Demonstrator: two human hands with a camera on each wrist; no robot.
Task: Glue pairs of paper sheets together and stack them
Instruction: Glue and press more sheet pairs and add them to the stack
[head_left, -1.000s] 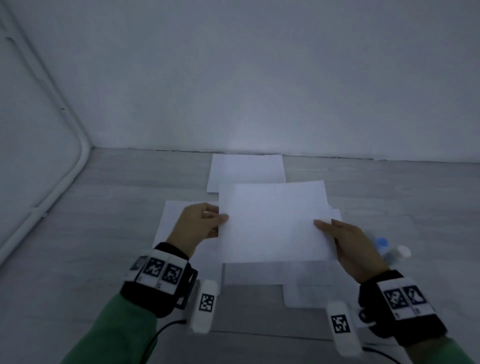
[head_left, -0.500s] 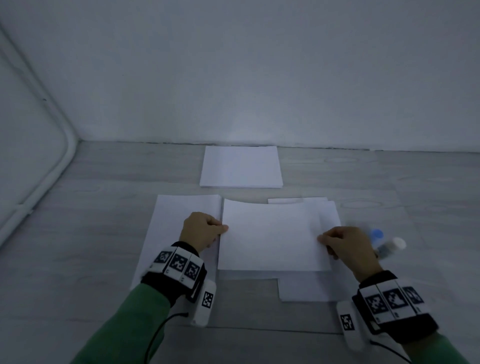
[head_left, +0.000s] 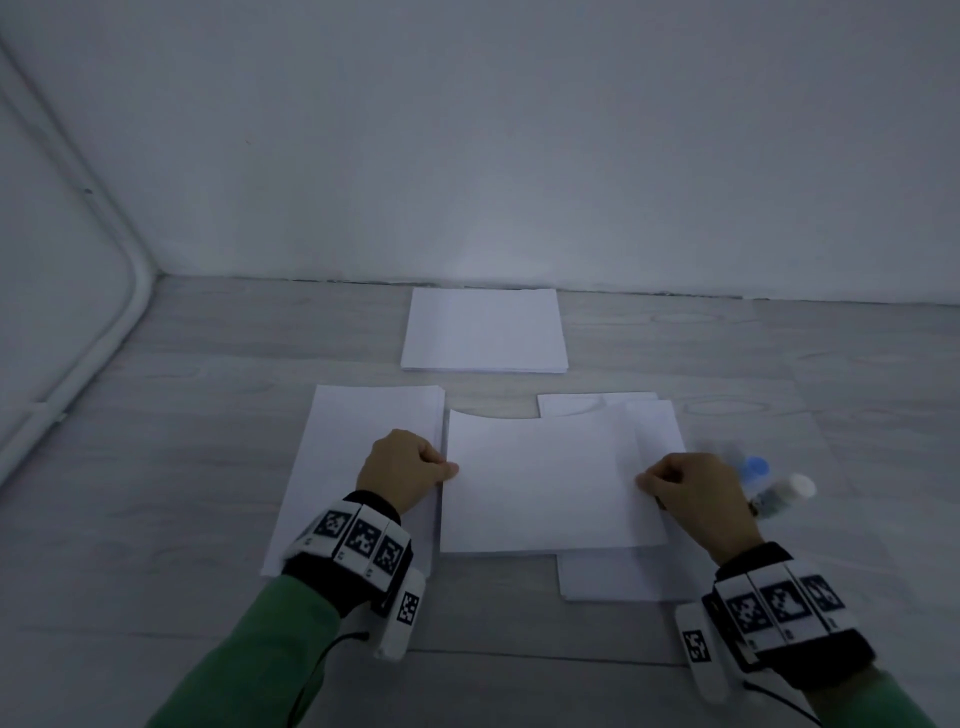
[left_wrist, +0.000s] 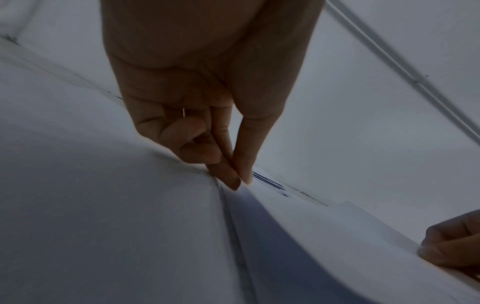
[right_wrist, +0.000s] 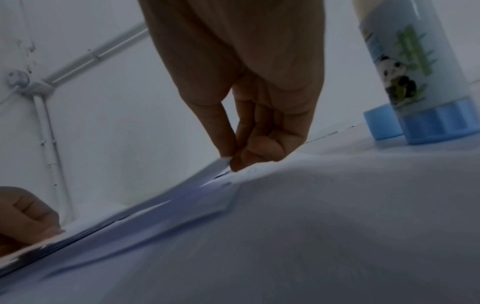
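Note:
A white paper sheet (head_left: 545, 483) lies low over the table's middle, its far edge bowed upward. My left hand (head_left: 405, 470) pinches its left edge between thumb and forefinger; the left hand (left_wrist: 237, 181) shows that pinch close up. My right hand (head_left: 685, 488) pinches the sheet's right edge, and the right hand (right_wrist: 231, 162) grips it the same way. Under the sheet lie other white sheets (head_left: 654, 426), skewed to the right. A glue stick (head_left: 779, 493) with a panda label (right_wrist: 415, 72) lies right of my right hand, beside its blue cap (head_left: 754, 469).
A neat paper stack (head_left: 483, 332) sits at the back near the wall. Another pile of sheets (head_left: 358, 467) lies to the left, under my left wrist. The grey wooden table (head_left: 156, 467) runs to a white wall, with a pipe (head_left: 78, 374) in the left corner.
Both hands have lowered the sheet from mid-air down onto the sheets on the table, and their fingers have curled tighter at its two side edges.

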